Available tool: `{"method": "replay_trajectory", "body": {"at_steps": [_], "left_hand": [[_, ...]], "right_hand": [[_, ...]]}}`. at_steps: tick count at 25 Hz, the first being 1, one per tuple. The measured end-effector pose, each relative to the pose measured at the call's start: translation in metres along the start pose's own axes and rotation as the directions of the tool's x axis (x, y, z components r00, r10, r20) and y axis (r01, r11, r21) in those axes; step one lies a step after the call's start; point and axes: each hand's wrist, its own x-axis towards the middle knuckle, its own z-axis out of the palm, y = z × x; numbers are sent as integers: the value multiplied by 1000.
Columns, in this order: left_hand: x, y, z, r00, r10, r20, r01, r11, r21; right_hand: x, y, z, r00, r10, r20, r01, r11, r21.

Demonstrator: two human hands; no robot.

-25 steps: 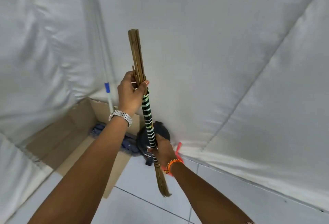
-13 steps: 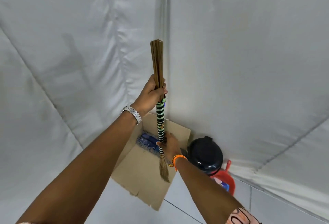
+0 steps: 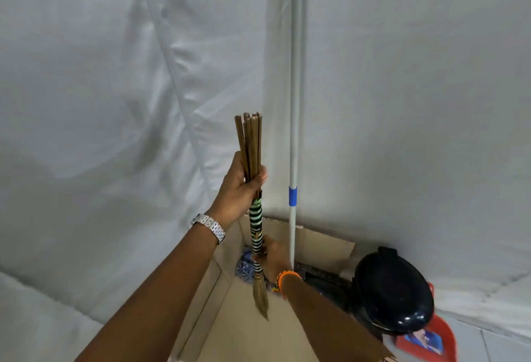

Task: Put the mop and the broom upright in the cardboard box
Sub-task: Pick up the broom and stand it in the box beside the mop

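Broom (image 3: 255, 218): upright over the box (image 3: 324, 242), held by us in both grips. Left hand (image 3: 240, 189) closed round the bare sticks up top; right hand (image 3: 273, 258) closed round the striped binding, bristle tip hanging below it. Mop (image 3: 294, 131): upright in the box, just right of the broom.
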Motion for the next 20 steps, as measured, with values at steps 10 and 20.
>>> {"method": "replay_trajectory", "body": {"at_steps": [10,20], "left_hand": [[118,-261,-35,996,-10,89,-1,992,124],[198,-385,-57,982,152,-115,-106,936,336]], "right_hand": [[240,123,174,975,220,-41,-221,975,0],[359,130,227,941,227,-253,-225,974,36]]}}
